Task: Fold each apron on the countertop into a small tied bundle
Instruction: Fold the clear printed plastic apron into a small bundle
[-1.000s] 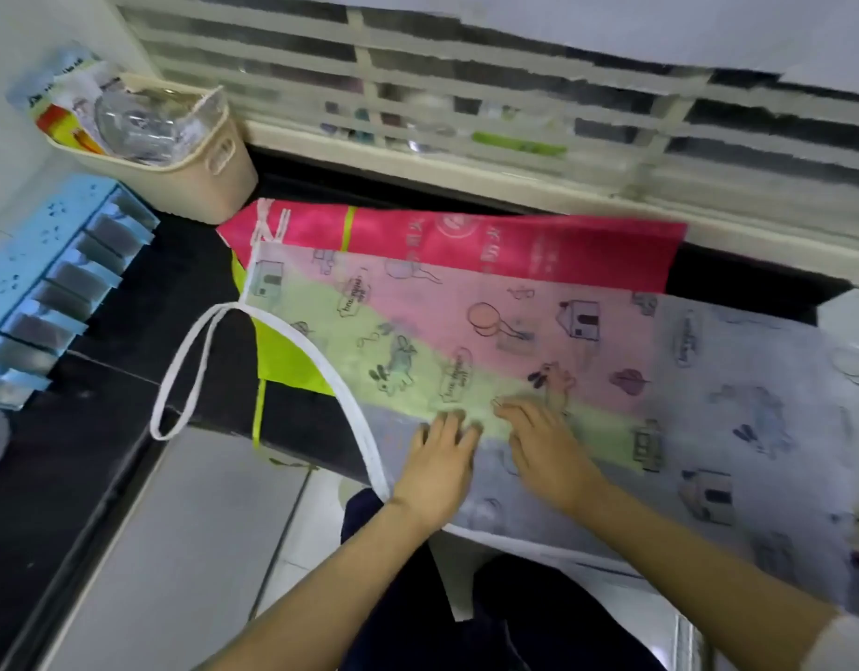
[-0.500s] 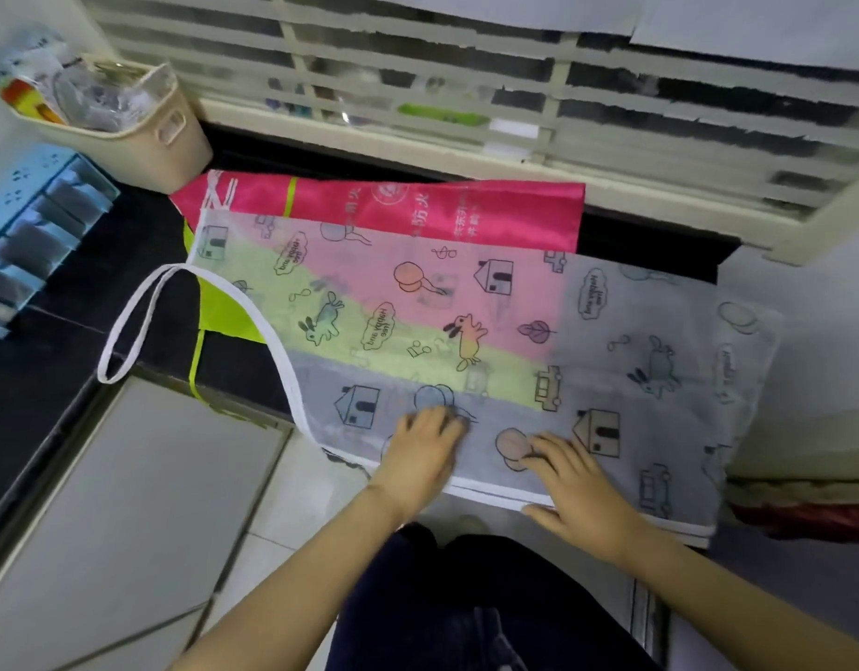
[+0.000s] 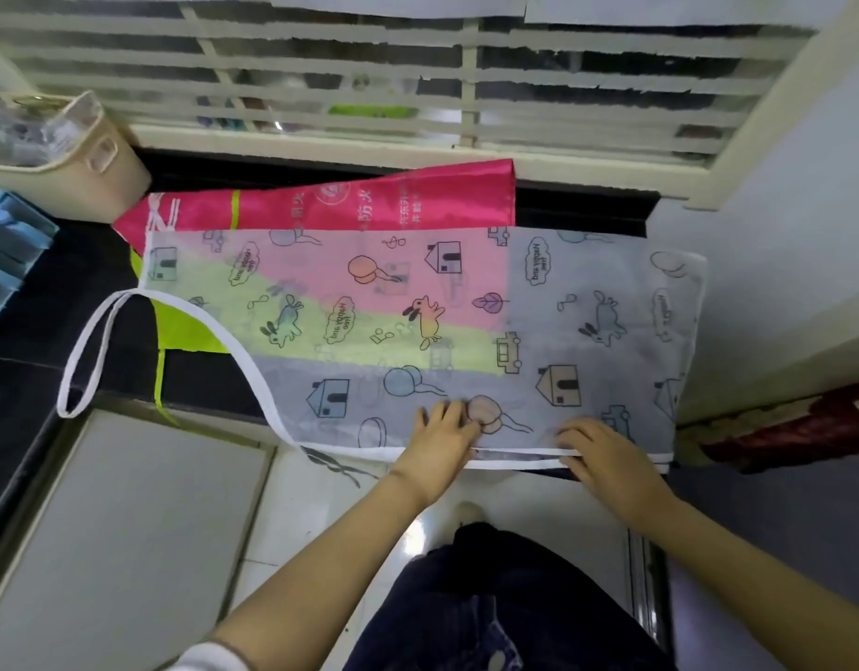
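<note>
The white see-through apron (image 3: 597, 302), a thin sheet printed with little houses, rabbits and cars, lies spread flat across the black countertop (image 3: 35, 326), running from left to right, with its near hem hanging just over the counter's near edge. Its white neck loop (image 3: 86, 351) trails off to the left and droops over that same edge. Under it lie two more aprons that show through the thin cloth: a bright pink apron with white printed characters (image 3: 369, 205), which sticks out on the far side, and a yellow-green apron (image 3: 180, 331), which sticks out at the left below the loop.

The left hand (image 3: 442, 433) lies palm down on the white see-through apron close to the near hem, its fingers straight and held together, pressing the cloth onto the counter. The right hand (image 3: 606, 452) is just to the right of it on the white-trimmed near hem (image 3: 514, 452); its fingers are bent over the top of the hem and the thumb sits against the hem from the near side, so it pinches the edge. The two hands are near each other but apart.

At the far left a cream plastic basket (image 3: 79, 171) stands on the counter. Beyond the aprons is a window with cream bars (image 3: 418, 113). A dark red cloth (image 3: 805, 428) lies at the right.
</note>
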`<state>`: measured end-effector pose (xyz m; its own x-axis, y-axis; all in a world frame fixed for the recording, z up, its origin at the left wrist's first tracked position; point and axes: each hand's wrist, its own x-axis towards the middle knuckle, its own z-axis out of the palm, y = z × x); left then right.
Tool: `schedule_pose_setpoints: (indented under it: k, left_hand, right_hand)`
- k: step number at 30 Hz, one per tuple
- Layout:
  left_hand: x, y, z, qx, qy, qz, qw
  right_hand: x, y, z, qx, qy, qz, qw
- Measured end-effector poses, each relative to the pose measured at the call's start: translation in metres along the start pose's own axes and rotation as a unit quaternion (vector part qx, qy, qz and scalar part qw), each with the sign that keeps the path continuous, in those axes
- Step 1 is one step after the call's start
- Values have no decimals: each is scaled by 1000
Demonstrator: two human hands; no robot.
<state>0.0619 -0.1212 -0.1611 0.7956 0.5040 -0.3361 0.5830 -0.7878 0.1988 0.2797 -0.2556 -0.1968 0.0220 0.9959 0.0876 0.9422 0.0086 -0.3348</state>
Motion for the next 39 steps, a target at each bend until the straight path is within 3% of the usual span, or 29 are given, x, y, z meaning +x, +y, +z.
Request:
schedule_pose_setpoints:
  k: [5, 14, 20, 25, 29, 36, 39]
  left_hand:
    - [-4, 2, -1, -17, 1, 13, 1000]
    - [-9, 4, 6, 34, -29, 40, 998]
    - [-6, 7, 3, 66, -15, 54, 996]
    - [-7, 8, 3, 80, -20, 43, 996]
    - [-6, 14, 8, 163, -32, 4, 986]
    - [-5, 13, 1, 124, -30, 51, 991]
    - [-12, 12, -3, 80, -6, 27, 996]
  right_hand:
    - [3, -5, -14, -47, 8, 17, 999]
    - [-6, -13, -8, -90, -94, 8, 991]
    - [-2, -19, -15, -104, -99, 7, 990]
    - [-5, -23, -20, -115, -100, -10, 988]
    - [-7, -25, -19, -125, -109, -19, 986]
    - [3, -33, -24, -84, -218, 81, 969]
    - [-2, -32, -23, -55, -213, 92, 971]
